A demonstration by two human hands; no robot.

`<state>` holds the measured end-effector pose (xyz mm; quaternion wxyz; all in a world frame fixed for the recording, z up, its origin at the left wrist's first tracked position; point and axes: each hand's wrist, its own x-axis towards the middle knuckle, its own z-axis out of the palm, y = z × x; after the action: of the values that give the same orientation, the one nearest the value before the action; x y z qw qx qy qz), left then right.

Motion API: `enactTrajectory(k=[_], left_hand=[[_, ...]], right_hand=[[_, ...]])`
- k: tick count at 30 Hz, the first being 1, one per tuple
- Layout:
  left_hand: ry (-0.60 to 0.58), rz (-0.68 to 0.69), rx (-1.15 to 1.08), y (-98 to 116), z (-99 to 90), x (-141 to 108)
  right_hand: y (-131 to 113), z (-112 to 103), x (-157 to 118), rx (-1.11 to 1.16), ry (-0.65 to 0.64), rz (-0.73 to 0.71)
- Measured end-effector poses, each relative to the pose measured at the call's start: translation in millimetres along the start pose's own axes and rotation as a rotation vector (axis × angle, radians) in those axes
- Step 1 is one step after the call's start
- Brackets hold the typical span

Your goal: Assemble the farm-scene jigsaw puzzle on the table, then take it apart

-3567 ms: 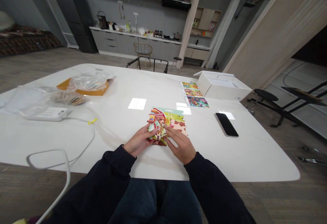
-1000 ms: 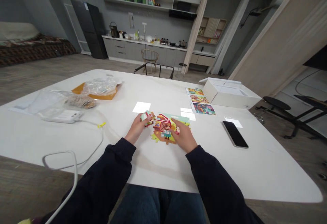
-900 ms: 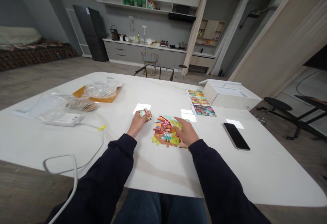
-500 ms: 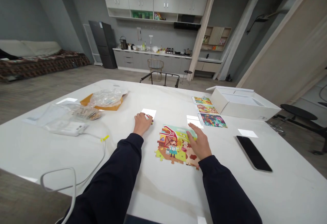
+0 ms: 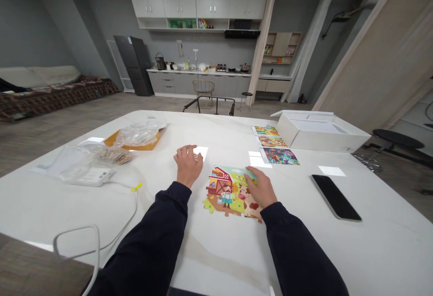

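So, R hand [image 5: 262, 188] over puzzle [image 5: 233, 195]

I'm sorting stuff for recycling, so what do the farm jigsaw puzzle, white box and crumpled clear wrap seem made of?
Farm jigsaw puzzle: probably cardboard with a satin print; flat, knobbed edges suggest it, though wood is possible. White box: likely matte cardboard, given its crisp edges and flat walls. Clear wrap: apparently glossy plastic film, shiny and creased.

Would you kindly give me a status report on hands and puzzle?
Left hand at pieces; right hand at puzzle, bottom edge jagged; phone aside.
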<state>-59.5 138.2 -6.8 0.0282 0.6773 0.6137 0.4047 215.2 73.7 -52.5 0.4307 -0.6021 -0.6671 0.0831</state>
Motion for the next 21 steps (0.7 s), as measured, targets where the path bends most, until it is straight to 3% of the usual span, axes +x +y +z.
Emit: enactTrajectory(k=[3, 6, 10, 13, 17, 21], left_hand=[[-0.240, 0.316, -0.224, 24, 4.6, -15], [-0.413, 0.450, -0.157, 33, 20.1, -28], [-0.499, 0.394, 0.017, 26, 38.0, -32], [-0.494, 0.328, 0.035, 19, 44.7, -26], [-0.461, 0.280, -0.135, 16, 48.0, -19], [-0.410, 0.259, -0.295, 18, 45.1, -20]], right_hand=[[3, 3, 0, -0.024, -0.018, -0.005], [4, 6, -2, -0.056, -0.070, -0.055], [1, 13, -5, -0.085, -0.229, -0.201], [-3, 15, -1, -0.126, -0.304, -0.205], [-8, 14, 14, -0.199, -0.331, -0.132], [-13, 18, 23, -0.290, -0.269, -0.100]])
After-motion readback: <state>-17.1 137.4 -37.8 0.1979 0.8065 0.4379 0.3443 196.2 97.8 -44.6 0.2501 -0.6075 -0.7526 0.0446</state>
